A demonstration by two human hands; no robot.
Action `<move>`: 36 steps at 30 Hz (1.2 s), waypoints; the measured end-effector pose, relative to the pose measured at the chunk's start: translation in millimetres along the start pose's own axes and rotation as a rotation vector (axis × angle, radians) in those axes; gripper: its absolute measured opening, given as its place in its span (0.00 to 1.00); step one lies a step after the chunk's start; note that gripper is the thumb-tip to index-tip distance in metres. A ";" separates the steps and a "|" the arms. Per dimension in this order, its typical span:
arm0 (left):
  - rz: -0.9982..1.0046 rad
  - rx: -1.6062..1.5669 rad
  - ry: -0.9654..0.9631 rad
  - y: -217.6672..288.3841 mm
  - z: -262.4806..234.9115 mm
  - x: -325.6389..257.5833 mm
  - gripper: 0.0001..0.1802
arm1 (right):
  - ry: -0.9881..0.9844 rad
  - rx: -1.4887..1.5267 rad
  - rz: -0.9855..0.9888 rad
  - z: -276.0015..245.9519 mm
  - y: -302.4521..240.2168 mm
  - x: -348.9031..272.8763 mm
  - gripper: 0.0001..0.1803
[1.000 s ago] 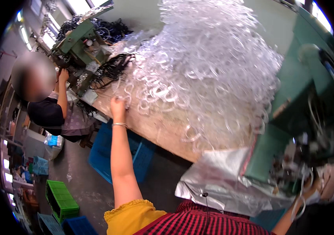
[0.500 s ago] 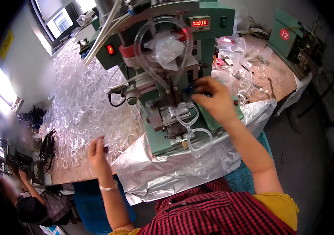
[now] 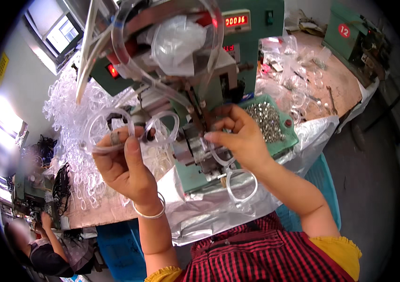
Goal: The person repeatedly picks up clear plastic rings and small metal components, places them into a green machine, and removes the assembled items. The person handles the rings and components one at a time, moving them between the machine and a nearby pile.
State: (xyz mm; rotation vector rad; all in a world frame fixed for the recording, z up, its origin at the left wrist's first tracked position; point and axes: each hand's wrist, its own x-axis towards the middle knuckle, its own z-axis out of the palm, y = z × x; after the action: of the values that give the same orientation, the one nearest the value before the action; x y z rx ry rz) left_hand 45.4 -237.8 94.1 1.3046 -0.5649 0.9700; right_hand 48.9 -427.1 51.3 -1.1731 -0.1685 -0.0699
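Observation:
My left hand (image 3: 132,174) is raised over the left of the bench, thumb and fingers closed on a clear plastic spectacle frame (image 3: 178,126) with two round rims. A second clear spectacle frame (image 3: 228,186) sits in the metal fixture (image 3: 193,148) of a green bench machine (image 3: 249,40), one round rim hanging out toward me. At the fixture, just below the machine's pressing head, my right hand (image 3: 244,143) has its thumb and fingers pinched by the frame's clamped end. Whatever lies between those fingertips is too small to make out.
A heap of clear spectacle frames (image 3: 64,110) covers the bench at left. Right of the fixture stands a green tray (image 3: 288,141) of small metal parts. Silver sheeting (image 3: 195,214) drapes the front edge above blue crates (image 3: 120,251). Another person (image 3: 47,256) works at lower left.
My left hand has come up and right, now with a spectacle frame in it. My right hand has moved left and down to the fixture, uncovering the tray. The view has shifted closer.

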 end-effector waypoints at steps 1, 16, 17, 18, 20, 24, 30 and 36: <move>0.001 -0.006 -0.011 1.7 -0.3 -1.4 0.10 | -0.001 -0.022 -0.005 -0.2 1.5 -1.8 0.25; -0.082 0.077 -0.055 17.7 0.5 6.4 0.09 | 0.072 -0.115 -0.070 15.0 -11.8 -15.1 0.27; -0.071 0.051 -0.093 19.3 -4.6 4.6 0.10 | 0.091 -0.200 -0.088 18.5 -15.6 -21.8 0.29; -0.047 0.009 -0.135 23.7 -5.7 -0.6 0.09 | 0.019 -0.227 -0.188 10.9 -14.3 -31.7 0.27; 0.102 0.151 -0.345 32.9 -15.4 -18.1 0.09 | -0.054 -0.656 -0.364 -24.3 -20.6 -42.5 0.25; 0.546 0.374 -0.722 19.3 -6.6 -41.9 0.14 | 0.332 -1.464 -0.225 -107.1 -9.1 -68.5 0.19; 0.673 0.422 -0.810 -5.5 20.3 -53.4 0.12 | 0.424 -1.471 -0.447 -125.3 38.9 -32.7 0.09; 0.644 0.381 -0.725 -11.3 8.8 -62.9 0.13 | 0.427 -1.366 -0.292 -125.1 39.9 -11.2 0.09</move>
State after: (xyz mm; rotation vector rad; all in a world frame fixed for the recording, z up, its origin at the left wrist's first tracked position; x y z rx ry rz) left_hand 24.3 -263.0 38.6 1.8813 -1.4780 1.1406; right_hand 55.5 -527.3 -34.1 -2.4403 0.1322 -0.7828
